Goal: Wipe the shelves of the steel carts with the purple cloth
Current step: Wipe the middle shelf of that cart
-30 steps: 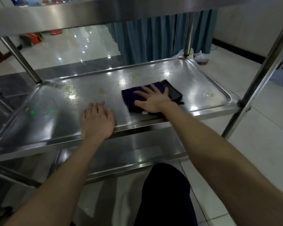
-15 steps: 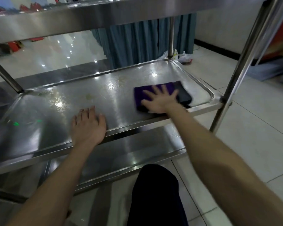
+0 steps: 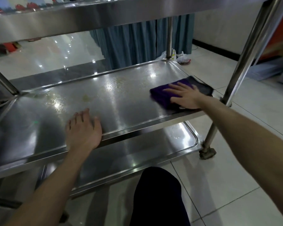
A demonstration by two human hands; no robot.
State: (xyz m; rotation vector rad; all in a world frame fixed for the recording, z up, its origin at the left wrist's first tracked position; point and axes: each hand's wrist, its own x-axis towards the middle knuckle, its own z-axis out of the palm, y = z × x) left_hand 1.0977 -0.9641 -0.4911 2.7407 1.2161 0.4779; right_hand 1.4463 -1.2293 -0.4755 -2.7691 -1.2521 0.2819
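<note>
In the head view, the right hand (image 3: 185,97) presses with spread fingers on the purple cloth (image 3: 162,95), right of frame centre at the middle shelf's (image 3: 121,101) right end, hiding much of it. The left hand (image 3: 83,129) lies flat, fingers straight, on the shelf's near edge; the top shelf (image 3: 72,15) is cut off above.

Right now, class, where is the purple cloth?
Head view: the cloth lies at the right end of the middle shelf, under the right hand, near the right post.

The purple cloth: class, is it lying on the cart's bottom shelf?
No, the cloth lies on the middle shelf, pressed flat under the right hand near the shelf's right end.
</note>
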